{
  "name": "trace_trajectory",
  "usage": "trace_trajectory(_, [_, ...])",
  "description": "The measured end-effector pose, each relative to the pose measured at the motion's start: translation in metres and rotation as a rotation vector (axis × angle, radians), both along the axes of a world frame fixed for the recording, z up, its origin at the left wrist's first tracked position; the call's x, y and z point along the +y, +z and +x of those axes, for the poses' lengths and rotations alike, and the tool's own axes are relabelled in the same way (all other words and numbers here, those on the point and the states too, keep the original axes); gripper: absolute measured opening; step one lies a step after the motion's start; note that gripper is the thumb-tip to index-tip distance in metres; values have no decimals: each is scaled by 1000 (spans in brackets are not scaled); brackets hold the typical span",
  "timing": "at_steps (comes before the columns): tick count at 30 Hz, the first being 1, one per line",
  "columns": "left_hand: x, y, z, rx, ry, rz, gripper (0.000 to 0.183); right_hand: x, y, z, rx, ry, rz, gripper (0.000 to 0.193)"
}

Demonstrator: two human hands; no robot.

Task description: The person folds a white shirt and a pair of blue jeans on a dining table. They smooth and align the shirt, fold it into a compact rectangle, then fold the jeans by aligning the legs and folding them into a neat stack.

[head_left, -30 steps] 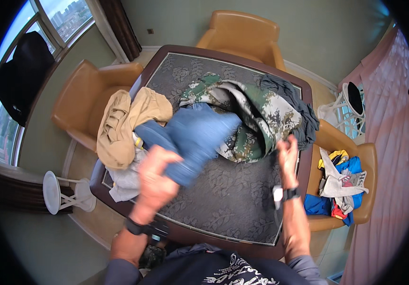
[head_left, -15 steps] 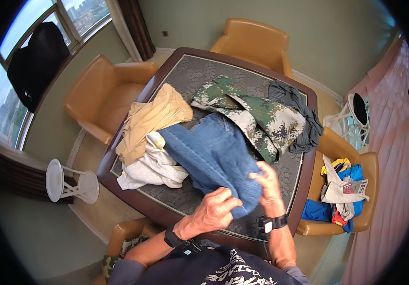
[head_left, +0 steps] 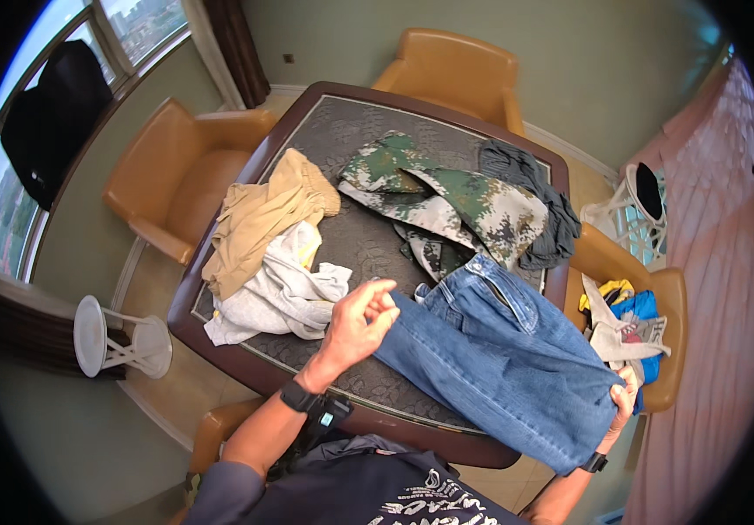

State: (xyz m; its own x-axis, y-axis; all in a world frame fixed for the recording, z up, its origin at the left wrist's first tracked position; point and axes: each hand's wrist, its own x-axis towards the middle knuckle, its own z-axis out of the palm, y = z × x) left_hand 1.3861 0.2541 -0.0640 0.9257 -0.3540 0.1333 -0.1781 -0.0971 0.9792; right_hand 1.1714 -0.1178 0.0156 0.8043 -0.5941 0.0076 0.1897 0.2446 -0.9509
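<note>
Blue jeans [head_left: 491, 359] lie at a slant across the near right part of the table. Their waistband is toward the middle, and the leg end hangs past the table's right edge. My right hand [head_left: 625, 398] is closed on the jeans there. My left hand [head_left: 361, 325] hovers beside the other edge of the jeans, its fingers loosely bent and apart, with nothing seen in them. A light grey garment [head_left: 272, 293] is heaped left of it, partly over a tan garment [head_left: 272, 210]. Beyond the jeans lies a camouflage garment [head_left: 456, 197].
A dark grey garment [head_left: 526, 166] lies at the table's far right corner. Tan armchairs [head_left: 176, 175] surround the table [head_left: 307, 109]; the right one holds a pile of colourful clothes [head_left: 635, 319]. White stools [head_left: 123, 341] stand to the left and right.
My right hand has carried the jeans' end rightward and toward me, stretching them out. My left hand has come off the fabric and risen left. The bunched jeans now lie flatter.
</note>
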Motion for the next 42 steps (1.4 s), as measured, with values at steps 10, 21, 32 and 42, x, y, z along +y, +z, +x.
trace_trajectory(10, [-122,-38,65,-728,-220,729,92,53,-136,-16,635,-232,-272,60])
trace_trajectory(21, [-126,-93,111,-456,-652,936,66,44,-137,20,947,45,-632,63])
trace_trajectory(32, [-115,-107,119,-746,-547,866,30,37,-128,82,933,172,-694,52])
trace_trajectory(42, [-17,-6,247,-944,130,764,30,-4,-154,83,693,44,-399,26])
